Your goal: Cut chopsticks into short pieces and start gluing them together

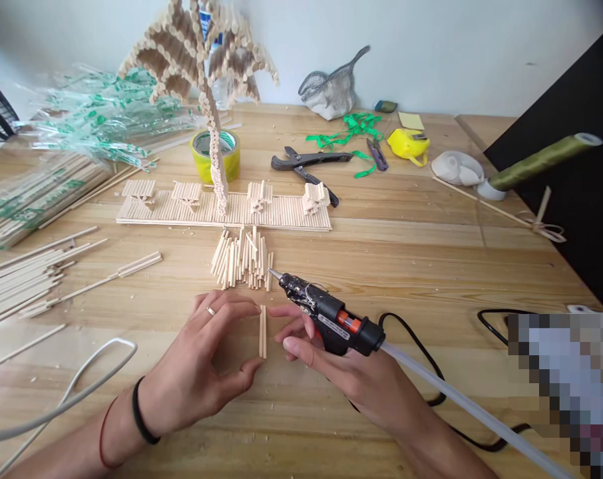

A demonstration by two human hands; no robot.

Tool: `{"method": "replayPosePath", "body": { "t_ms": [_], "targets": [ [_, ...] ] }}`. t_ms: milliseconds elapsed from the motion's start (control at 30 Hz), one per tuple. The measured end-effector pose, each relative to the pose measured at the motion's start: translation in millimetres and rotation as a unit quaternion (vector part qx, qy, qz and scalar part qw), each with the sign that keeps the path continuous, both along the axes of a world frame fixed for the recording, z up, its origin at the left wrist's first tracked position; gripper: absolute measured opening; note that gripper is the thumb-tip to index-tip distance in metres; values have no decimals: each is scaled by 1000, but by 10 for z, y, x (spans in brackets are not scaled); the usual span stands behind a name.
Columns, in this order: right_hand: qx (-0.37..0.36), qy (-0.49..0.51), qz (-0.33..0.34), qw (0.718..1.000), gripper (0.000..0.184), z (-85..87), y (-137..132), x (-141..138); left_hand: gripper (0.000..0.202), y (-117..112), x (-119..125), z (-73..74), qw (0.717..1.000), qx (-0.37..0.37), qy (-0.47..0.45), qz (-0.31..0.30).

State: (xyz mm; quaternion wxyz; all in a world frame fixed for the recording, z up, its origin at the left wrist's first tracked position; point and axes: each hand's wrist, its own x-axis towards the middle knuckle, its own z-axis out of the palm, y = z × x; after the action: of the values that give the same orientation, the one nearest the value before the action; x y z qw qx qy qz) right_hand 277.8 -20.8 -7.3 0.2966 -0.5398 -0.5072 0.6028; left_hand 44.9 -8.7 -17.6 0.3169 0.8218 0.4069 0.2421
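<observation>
Two short wooden sticks (262, 330) lie side by side on the wooden table (406, 266), pinched end to end between the thumb and fingers of my left hand (201, 362). That hand wears a ring and wrist bands. My right hand (331, 366) grips a black hot glue gun (331, 313), its metal nozzle pointing up-left toward a heap of cut stick pieces (241, 258); its fingertips also touch the sticks' right side. Behind stands a stick-built tree (201, 60) on a flat stick base (221, 211) with small stick clusters.
Long sticks (26, 279) and plastic-wrapped bundles (82, 126) lie left. Yellow tape roll (216, 154), cutters (306, 165), green ribbon (351, 130), yellow tape measure (407, 144) and a green spool (541, 159) sit farther back. The gun's black cable (431, 392) and glue stick (461, 406) trail right; a white wire (82, 386) curves left.
</observation>
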Motion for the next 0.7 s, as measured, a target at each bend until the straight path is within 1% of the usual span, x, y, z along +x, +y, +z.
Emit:
{"method": "replayPosePath", "body": {
  "t_ms": [100,200,367,567,700],
  "targets": [
    [-5,16,-22,1000,35,-12,10,-8,54,21,-18,-14,1000,12,10,-4],
    [-8,6,-29,1000,36,-43,18,-26,57,33,-11,-31,999,23,22,-9],
    [-10,17,-49,999,36,-78,9,-53,61,39,22,-36,997,29,68,-30],
    [-51,67,-47,995,35,-92,-24,-50,60,55,15,15,998,3,60,-36],
    [-58,63,-34,996,36,-50,-19,-50,56,51,2,18,998,-4,61,-30]
  ]
}}
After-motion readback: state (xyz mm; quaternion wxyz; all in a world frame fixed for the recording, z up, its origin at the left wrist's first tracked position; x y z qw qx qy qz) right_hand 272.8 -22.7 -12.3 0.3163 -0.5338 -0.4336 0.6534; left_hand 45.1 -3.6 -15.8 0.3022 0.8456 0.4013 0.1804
